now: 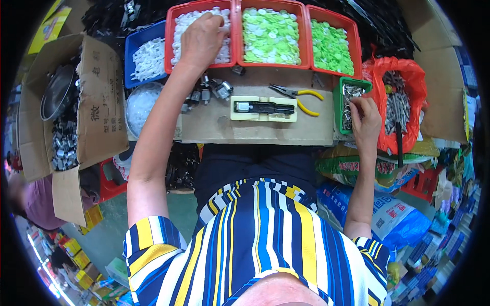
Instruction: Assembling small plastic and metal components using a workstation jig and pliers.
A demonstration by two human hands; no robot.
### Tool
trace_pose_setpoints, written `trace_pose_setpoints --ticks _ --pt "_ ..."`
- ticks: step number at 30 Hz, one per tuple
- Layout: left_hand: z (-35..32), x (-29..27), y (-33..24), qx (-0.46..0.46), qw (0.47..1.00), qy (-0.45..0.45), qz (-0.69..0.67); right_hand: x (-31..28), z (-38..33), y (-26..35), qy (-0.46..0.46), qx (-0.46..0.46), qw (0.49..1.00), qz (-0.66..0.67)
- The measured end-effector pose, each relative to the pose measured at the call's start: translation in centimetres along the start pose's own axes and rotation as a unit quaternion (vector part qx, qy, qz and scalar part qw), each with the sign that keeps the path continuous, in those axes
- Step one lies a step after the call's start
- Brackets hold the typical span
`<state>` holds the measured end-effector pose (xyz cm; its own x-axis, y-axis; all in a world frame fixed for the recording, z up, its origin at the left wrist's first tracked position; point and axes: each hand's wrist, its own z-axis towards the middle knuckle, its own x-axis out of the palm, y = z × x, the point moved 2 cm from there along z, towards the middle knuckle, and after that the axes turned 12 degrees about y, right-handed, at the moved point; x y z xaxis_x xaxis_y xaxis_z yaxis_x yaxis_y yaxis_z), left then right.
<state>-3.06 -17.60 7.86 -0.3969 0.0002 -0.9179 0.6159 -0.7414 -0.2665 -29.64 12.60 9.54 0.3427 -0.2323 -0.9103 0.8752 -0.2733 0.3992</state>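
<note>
My left hand [203, 42] reaches into a red bin of small white plastic parts [184, 28], its fingers curled down among them; what they pinch is hidden. At a small green tray [343, 84] of metal pins [349, 115], my right hand [365, 120] has thumb and fingers brought together over the pins, and I cannot make out what is between them. Between my hands a cream fixture [237, 116] lies on the board, with a black elongated part [275, 108] with a shiny metal piece set in it. Pliers with yellow handles [310, 93] lie behind it, jaws apart.
Red bins of pale green discs [270, 35] and bright green pieces [332, 48] line the back, with a blue bin [130, 48] at left. Metal fittings [206, 91] lie loose. A cardboard box [102, 97] stands left; a red bag of metal parts [416, 76] sits right.
</note>
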Motion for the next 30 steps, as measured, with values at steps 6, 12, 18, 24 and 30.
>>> trace_pose_setpoints --ticks 6,12,18,24,30 --pt "0.0 -0.5 -0.7 -0.001 0.999 0.024 0.031 0.1 0.7 0.0 -0.019 -0.019 1.0 0.002" --pt "-0.3 -1.5 -0.5 0.027 0.996 -0.033 -0.077 -0.1 1.1 0.2 -0.002 -0.023 1.0 0.019" --pt "-3.6 -3.0 -2.1 -0.071 0.86 0.071 -0.501 -1.0 0.9 0.1 0.006 0.001 0.998 0.056" --pt "-7.4 -3.4 -5.0 -0.096 0.645 0.131 -0.747 -0.5 1.2 4.9 -0.009 -0.055 0.981 0.187" --pt "-10.4 -0.9 -7.8 -0.117 0.417 0.155 -0.888 0.1 2.4 12.9 0.028 -0.198 0.949 0.244"
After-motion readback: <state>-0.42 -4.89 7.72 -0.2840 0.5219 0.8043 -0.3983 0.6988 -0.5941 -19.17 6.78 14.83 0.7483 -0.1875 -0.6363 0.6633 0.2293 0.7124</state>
